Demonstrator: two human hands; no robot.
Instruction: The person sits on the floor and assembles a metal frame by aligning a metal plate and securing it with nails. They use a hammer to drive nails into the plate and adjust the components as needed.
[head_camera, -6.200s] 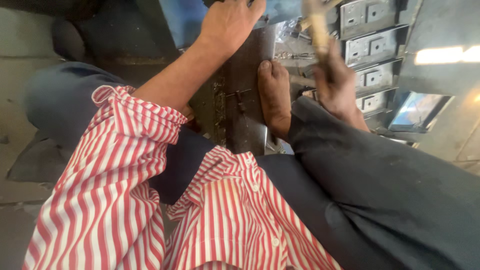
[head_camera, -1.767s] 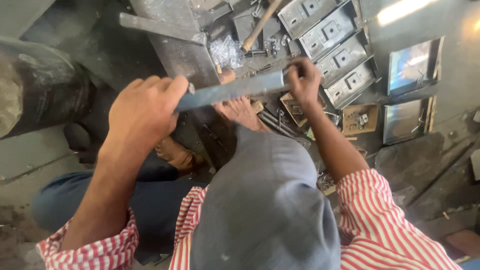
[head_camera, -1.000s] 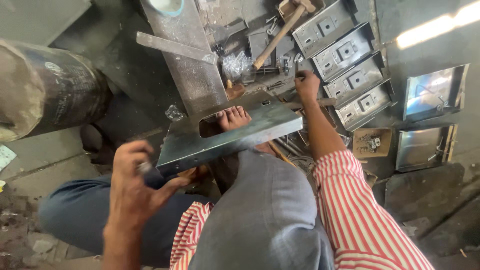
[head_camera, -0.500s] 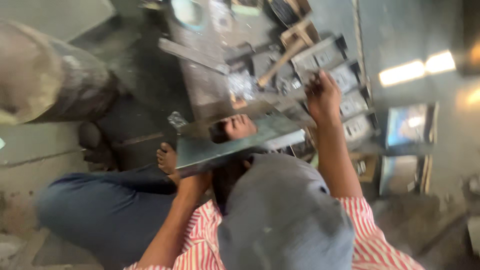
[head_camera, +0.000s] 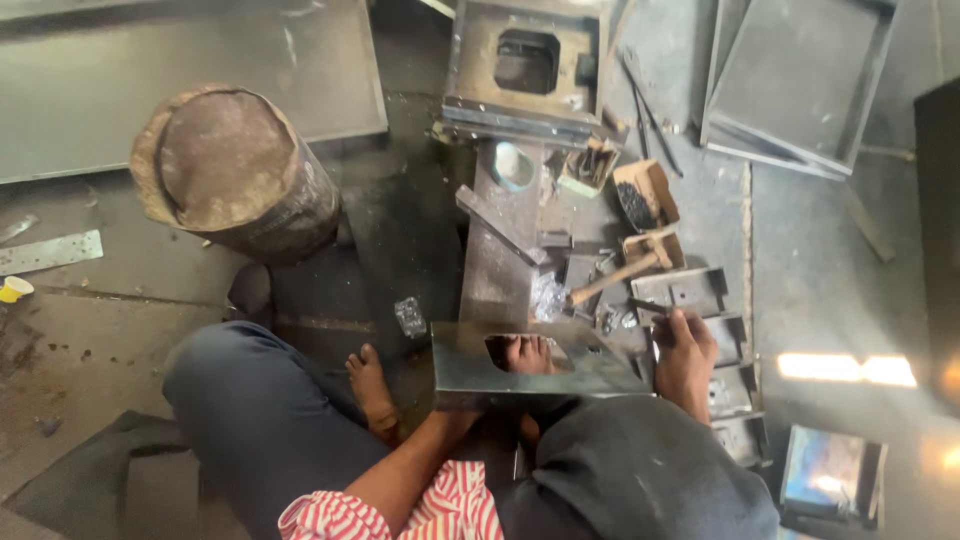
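A grey metal plate (head_camera: 470, 370) with a rectangular cutout lies level over my legs. The toes of one foot (head_camera: 527, 352) show through the cutout. My left hand (head_camera: 452, 418) reaches under the plate's near left edge and is mostly hidden by it. My right hand (head_camera: 685, 352) grips the plate's right end, with a thin dark piece sticking out by the fingers. My other bare foot (head_camera: 372, 388) rests on the floor left of the plate. I sit on the floor in dark trousers and a red-striped shirt.
A rusty drum (head_camera: 235, 170) stands at the upper left. A wooden-handled hammer (head_camera: 612, 277) lies beyond the plate among small boxes of parts. Several metal trays (head_camera: 690, 290) line the right. A metal box frame (head_camera: 528, 65) and a large tray (head_camera: 800, 80) sit at the top.
The plate has come down from a tilt to lie level over my foot. My left hand has shifted from the plate's left end to beneath its near edge. The view has pulled back.
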